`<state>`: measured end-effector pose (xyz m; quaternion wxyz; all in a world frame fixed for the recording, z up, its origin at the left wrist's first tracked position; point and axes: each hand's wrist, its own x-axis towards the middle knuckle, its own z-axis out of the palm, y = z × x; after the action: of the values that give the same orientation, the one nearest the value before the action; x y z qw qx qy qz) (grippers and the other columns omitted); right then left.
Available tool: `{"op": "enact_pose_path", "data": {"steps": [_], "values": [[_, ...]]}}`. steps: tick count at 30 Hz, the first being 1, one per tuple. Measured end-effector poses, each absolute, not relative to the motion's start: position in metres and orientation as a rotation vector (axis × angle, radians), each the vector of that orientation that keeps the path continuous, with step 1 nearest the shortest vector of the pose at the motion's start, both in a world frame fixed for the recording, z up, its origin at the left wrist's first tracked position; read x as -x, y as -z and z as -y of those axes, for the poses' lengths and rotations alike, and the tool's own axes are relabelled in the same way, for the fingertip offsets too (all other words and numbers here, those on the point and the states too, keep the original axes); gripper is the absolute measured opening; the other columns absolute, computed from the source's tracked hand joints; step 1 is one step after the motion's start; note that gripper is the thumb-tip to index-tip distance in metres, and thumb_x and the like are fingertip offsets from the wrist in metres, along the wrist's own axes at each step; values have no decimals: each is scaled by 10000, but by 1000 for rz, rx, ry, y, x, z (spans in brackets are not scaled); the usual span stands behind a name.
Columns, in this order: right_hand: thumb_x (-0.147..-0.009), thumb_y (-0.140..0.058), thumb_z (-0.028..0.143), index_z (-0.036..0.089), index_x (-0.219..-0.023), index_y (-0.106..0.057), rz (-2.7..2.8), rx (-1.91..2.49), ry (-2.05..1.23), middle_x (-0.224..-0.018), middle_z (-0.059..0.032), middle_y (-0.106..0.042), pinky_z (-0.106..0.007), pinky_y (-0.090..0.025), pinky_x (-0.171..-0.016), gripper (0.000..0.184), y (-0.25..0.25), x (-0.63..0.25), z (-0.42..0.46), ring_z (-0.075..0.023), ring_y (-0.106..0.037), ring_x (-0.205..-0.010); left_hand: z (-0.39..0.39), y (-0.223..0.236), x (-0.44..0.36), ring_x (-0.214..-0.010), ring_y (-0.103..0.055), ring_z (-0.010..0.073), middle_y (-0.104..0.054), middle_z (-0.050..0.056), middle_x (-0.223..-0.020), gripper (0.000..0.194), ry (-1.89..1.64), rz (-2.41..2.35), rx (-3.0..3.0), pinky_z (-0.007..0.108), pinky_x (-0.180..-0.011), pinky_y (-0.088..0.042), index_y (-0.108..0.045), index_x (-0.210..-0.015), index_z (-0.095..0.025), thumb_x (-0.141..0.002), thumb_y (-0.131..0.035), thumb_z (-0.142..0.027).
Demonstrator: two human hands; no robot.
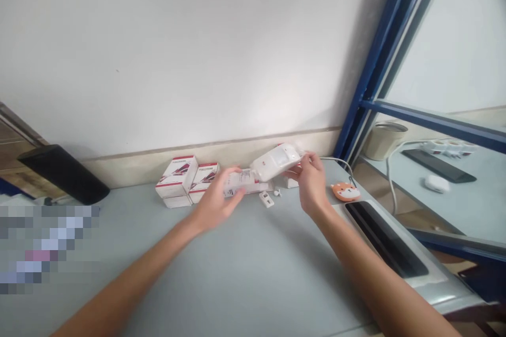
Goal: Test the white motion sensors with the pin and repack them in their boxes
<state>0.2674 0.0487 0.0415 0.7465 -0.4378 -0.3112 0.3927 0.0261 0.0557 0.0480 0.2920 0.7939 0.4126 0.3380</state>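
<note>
My right hand (310,183) grips a white plastic device (277,162) with a rounded, lens-like front, likely a motion sensor. My left hand (216,204) pinches a white printed card or leaflet (240,181) just left of that device, and the two nearly touch. Behind my left hand stand two white boxes with red trim (176,176), with another box beneath. Two small white plastic parts (266,199) lie on the table in front of the device, between my hands.
A grey cable (336,162) runs behind an orange fox-faced pouch (345,191). A dark slotted panel (383,237) lies at the right edge of the pale table (158,274). A black object (63,174) sits far left, and a blue-framed glass pane (435,116) stands right.
</note>
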Motion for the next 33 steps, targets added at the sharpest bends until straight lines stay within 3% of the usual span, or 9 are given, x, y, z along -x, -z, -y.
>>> {"op": "enact_pose_path", "data": {"steps": [4, 7, 10, 14, 17, 22, 24, 27, 33], "values": [[-956, -621, 558, 248, -976, -565, 876, 955, -1113, -962, -20, -733, -370, -651, -690, 315, -40, -239, -28, -206, -745, -792, -4, -35, -8, -1246, -662, 366, -632, 182, -1435, 573, -781, -722, -990, 531, -1082, -482, -596, -1373, -195, -1008, -504, -626], [-973, -622, 586, 234, -1002, -614, 1206, 1038, -1090, -1009, -35, -746, -336, -639, -668, 354, -43, -220, -5, -178, -723, -757, 12, -14, 2, -1097, -719, 281, -730, 160, -1233, 453, -770, -626, -663, 410, -1020, -513, -677, -1304, -126, -1013, -597, -464], [-973, -668, 521, 233, -986, -673, 1410, 1094, -790, -1099, -65, -757, -317, -623, -640, 289, -56, -211, 17, -166, -704, -744, 15, 1, 10, -933, -747, 238, -767, 126, -1093, 365, -730, -503, -538, 338, -879, -540, -739, -1197, -106, -946, -710, -370], [-991, -672, 423, 274, -985, -698, 1368, 1075, -386, -1044, -73, -761, -353, -608, -595, 151, -90, -206, 34, -182, -682, -681, 16, -3, 15, -954, -767, 308, -766, 144, -1111, 522, -591, -185, -533, 366, -840, -549, -727, -1246, -110, -894, -751, -494], [-970, -705, 405, 283, -951, -706, 1377, 1097, -191, -1002, -75, -755, -373, -611, -598, 123, -117, -202, 28, -208, -703, -716, 22, -10, 16, -984, -774, 295, -752, 123, -1172, 441, -576, -132, -564, 365, -871, -545, -697, -1310, -158, -955, -705, -419], [-955, -704, 496, 243, -928, -692, 1561, 1138, -408, -859, -39, -736, -302, -542, -459, 255, -138, -196, -9, -159, -671, -548, 21, -2, 20, -980, -766, 290, -747, 135, -1117, 483, -611, -193, -618, 424, -912, -543, -680, -1280, -171, -936, -735, -507], [-955, -687, 528, 232, -939, -675, 1566, 1133, -513, -864, -35, -727, -298, -556, -481, 297, -135, -198, -30, -155, -679, -559, 17, 3, 20, -884, -766, 256, -739, 110, -989, 373, -619, -269, -640, 408, -861, -547, -695, -1164, -154, -932, -760, -438], [-961, -647, 545, 234, -1003, -629, 1288, 1068, -328, -974, -48, -716, -306, -581, -558, 315, -121, -207, -70, -171, -718, -677, 11, 5, 21, -838, -771, 248, -698, 63, -936, 338, -651, -364, -686, 383, -814, -541, -670, -1154, -172, -880, -824, -298], [-978, -539, 532, 215, -979, -616, 1288, 1656, -27, -886, -72, -708, -421, -529, -792, 326, -64, -219, -122, -240, -675, -791, 10, -5, 22, -899, -785, 294, -669, 135, -1272, 422, -687, -449, -802, 400, -812, -549, -621, -1247, -215, -879, -812, -294]]}}
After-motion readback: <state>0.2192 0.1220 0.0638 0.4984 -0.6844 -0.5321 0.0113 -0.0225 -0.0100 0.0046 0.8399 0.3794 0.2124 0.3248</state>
